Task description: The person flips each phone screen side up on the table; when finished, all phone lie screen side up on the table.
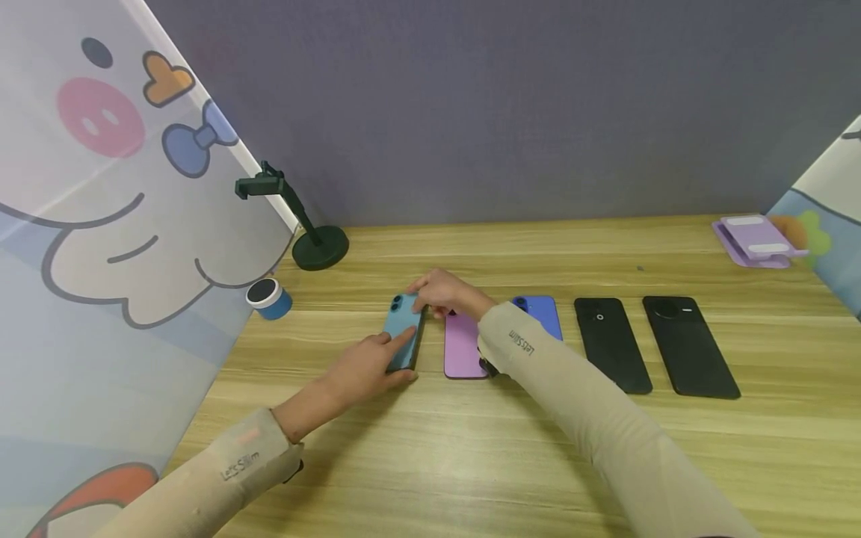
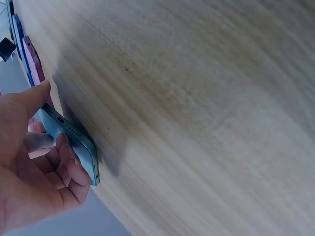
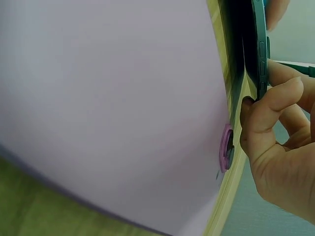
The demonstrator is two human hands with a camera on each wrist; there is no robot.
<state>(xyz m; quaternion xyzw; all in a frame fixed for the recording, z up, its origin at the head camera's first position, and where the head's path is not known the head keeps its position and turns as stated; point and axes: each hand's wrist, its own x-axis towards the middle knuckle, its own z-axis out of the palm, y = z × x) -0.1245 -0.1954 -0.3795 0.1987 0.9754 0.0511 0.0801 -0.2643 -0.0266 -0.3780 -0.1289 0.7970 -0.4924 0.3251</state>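
Note:
A light blue phone (image 1: 401,320) lies back up on the table, its right side raised off the wood. My left hand (image 1: 366,366) holds it by the lower end, index finger across the back and thumb by the bottom right corner. The bottom edge with its port shows in the left wrist view. At the phone's top right, my right hand (image 1: 445,291) pinches the side edge; the right wrist view shows the fingers (image 3: 268,113) at that edge, near the side buttons. Under my right wrist lies a pink-purple phone (image 1: 463,347), partly covered by the sleeve.
Right of the purple phone lie a blue phone (image 1: 543,314), partly covered by my arm, and two black phones (image 1: 612,347). A dark green stand (image 1: 319,248) and a blue-and-white jar (image 1: 270,300) are at the left. A purple stand (image 1: 756,239) is at the back right.

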